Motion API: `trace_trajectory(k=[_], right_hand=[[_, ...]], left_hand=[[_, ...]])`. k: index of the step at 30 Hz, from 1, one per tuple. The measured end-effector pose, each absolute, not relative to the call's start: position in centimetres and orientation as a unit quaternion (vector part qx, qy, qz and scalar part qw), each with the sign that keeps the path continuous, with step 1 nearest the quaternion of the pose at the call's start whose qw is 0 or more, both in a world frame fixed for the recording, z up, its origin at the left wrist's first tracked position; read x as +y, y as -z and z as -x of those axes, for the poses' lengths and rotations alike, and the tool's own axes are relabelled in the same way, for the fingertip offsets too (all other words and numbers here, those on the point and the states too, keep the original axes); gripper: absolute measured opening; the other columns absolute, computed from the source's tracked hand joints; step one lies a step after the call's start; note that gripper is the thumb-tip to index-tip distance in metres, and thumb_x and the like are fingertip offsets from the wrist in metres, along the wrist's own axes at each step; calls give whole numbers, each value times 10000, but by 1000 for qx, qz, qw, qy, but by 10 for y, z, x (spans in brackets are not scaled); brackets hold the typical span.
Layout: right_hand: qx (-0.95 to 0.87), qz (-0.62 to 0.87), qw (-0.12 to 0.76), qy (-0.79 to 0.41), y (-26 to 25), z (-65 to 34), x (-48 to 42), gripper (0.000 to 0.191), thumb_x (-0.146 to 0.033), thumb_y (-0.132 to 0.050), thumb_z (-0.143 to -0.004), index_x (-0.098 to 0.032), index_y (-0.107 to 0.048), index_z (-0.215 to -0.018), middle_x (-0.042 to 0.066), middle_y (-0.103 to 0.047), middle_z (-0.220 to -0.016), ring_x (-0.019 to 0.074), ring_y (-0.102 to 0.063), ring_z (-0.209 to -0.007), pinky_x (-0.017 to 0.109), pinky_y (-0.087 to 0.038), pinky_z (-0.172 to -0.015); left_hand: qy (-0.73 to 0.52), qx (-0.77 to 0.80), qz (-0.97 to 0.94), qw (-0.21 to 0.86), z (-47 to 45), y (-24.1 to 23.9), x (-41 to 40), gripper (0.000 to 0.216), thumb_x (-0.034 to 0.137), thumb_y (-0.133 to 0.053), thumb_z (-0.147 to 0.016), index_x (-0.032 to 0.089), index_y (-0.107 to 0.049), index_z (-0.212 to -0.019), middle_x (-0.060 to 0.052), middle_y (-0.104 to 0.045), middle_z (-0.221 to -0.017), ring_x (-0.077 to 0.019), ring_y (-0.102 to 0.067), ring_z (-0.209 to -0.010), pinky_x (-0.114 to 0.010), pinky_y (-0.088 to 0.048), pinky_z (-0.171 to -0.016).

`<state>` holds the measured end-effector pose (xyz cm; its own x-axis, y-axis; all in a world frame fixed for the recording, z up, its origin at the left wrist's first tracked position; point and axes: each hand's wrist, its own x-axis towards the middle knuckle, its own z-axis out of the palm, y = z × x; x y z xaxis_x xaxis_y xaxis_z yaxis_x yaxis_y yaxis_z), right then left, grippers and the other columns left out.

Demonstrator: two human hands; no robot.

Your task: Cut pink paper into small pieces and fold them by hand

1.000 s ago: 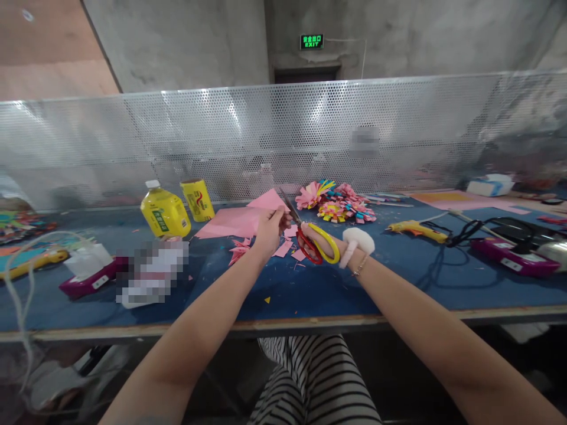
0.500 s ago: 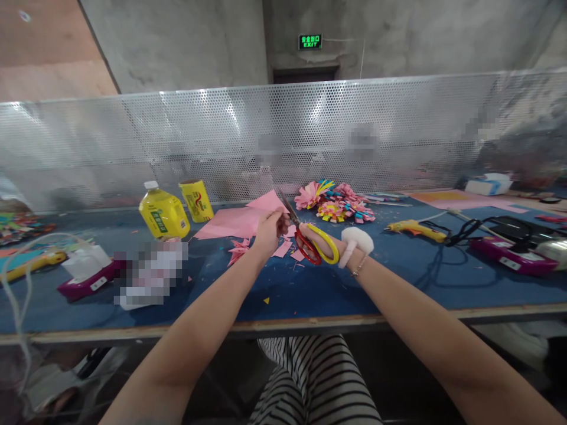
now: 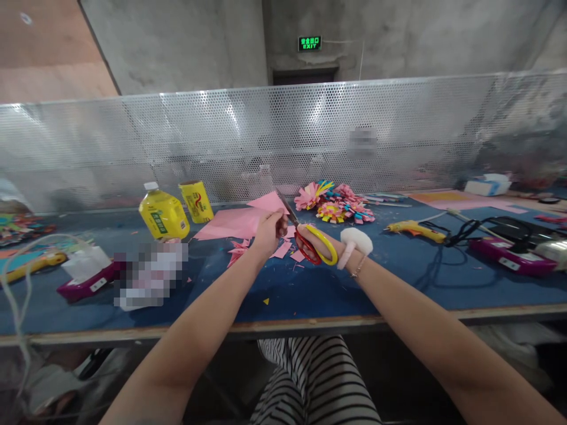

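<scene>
My left hand (image 3: 267,231) is closed in a pinch on a small pink paper piece (image 3: 283,225) held above the blue table (image 3: 310,289). My right hand (image 3: 319,241) grips red and yellow scissors (image 3: 311,241), whose blades point up and left into that paper. A white fluffy band (image 3: 353,241) sits on my right wrist. Pink paper scraps (image 3: 283,249) lie under both hands, and a folded pink piece (image 3: 239,248) lies just left of them.
Pink paper sheets (image 3: 234,221) lie behind my hands. Finished paper flowers (image 3: 336,203) are at the back centre. A yellow bottle (image 3: 163,212) and a yellow can (image 3: 197,200) stand at the left. A glue gun (image 3: 414,229), cables and a purple box (image 3: 516,257) lie at the right. A perforated metal screen (image 3: 283,136) closes the back.
Both hands stay almost where they were. The scissors handles have drawn slightly closer together on the pink paper.
</scene>
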<state>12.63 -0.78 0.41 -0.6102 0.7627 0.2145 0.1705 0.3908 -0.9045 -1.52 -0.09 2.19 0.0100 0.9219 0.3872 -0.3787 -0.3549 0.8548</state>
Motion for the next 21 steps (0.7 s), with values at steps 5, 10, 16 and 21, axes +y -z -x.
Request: trace_trajectory(k=[5, 10, 16, 21], right_hand=[[-767, 336, 335, -432, -4, -122, -8, 510, -619, -240, -789, -180, -384, -574, -55, -362, -317, 65, -348, -242, 194, -281, -278], [-761, 370, 328, -420, -5, -116, -11, 526, -617, -214, -794, -180, -380, -552, -48, -362, -296, 69, -340, -229, 194, -276, -257], [-754, 401, 321, -408, -10, -115, -15, 489, -567, -240, -820, -184, -373, -547, -50, -353, -297, 71, -325, -228, 206, -280, -251], [-738, 349, 335, -470, -7, -116, -13, 490, -595, -223, -807, -197, -391, -576, -49, -349, -315, 83, -338, -252, 224, -294, -268]], left_hand=[[-651, 263, -498, 508, 15, -22, 0, 252, 291, -530, -689, 142, -434, -509, 47, -388, -401, -33, -325, -347, -188, -196, -378], [-650, 251, -497, 517, 15, -22, -1, 240, 273, -503, -715, 138, -453, -524, 46, -386, -396, -32, -319, -343, -187, -205, -384], [-650, 256, -490, 522, 15, -24, -3, 243, 263, -494, -727, 139, -448, -523, 45, -387, -401, -31, -315, -347, -183, -212, -381], [-651, 261, -486, 522, 14, -23, -2, 241, 265, -511, -719, 138, -448, -524, 45, -397, -416, -27, -321, -344, -181, -219, -376]])
